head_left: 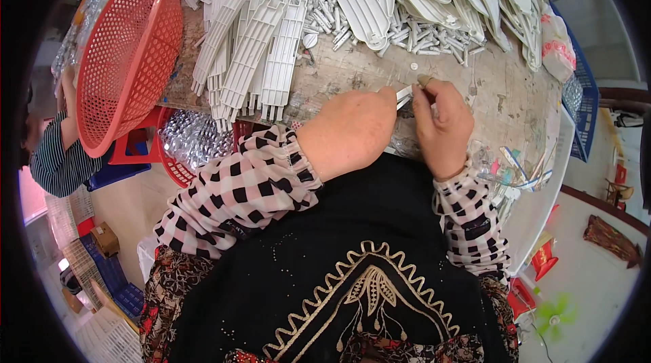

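My left hand (352, 129) is closed, back upward, with a small white plastic piece (403, 97) sticking out past its thumb side. My right hand (444, 119) pinches at the other end of that piece with thumb and index finger. A tan cover (424, 81) sits on a right fingertip. The left hand hides much of the piece, so its full shape cannot be told. Just beyond the hands, a tiny white disc (414, 66) lies on the worn wooden tabletop (488, 98). Left of them, long white slatted plastic strips (254, 51) lie stacked, some overhanging the near edge.
Across the far side spread white plastic pegs (434, 39) and large curved white panels (363, 0). A red perforated basket (125, 58) stands tilted at the left, above a container of shiny clear pieces (196, 142). Another person's arm (68, 102) shows at far left. A white tub (542, 214) is at right.
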Demonstrator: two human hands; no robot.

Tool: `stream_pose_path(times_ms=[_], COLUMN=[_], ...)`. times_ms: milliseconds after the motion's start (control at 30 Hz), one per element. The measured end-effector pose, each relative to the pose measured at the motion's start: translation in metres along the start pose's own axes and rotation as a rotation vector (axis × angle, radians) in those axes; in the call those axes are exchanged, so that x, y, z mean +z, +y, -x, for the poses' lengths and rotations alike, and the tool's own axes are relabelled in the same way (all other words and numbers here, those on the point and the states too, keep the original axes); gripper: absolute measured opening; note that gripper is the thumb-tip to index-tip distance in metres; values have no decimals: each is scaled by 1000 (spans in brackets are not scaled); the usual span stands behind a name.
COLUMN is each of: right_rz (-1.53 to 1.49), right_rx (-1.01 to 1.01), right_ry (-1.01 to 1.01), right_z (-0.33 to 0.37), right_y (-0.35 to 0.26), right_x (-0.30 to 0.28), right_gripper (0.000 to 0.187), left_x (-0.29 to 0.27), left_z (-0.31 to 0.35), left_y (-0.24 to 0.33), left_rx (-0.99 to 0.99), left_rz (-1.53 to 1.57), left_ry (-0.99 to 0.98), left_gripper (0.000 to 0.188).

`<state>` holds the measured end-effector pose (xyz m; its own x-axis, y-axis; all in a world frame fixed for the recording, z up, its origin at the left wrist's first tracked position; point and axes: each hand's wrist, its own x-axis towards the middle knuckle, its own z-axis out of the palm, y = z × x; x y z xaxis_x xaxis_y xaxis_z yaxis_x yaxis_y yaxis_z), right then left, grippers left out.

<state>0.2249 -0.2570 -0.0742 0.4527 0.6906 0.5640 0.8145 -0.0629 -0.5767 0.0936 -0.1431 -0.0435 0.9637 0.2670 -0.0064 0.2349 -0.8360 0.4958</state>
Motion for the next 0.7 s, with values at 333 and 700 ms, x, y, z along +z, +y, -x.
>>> stream_pose_path(times_ms=[333,700], right_rz=[-528,-142], right_rx=[482,518], right_ry=[-96,-426], right_z=[4,-55], right_y=[-5,34], right_x=[-9,40], right_gripper=[15,42], left_x=[3,12], left_z=[3,4], left_y=[2,0], left_rx=[-5,33], left_rz=[-12,-21], left_ry=[2,17], left_gripper=[16,16])
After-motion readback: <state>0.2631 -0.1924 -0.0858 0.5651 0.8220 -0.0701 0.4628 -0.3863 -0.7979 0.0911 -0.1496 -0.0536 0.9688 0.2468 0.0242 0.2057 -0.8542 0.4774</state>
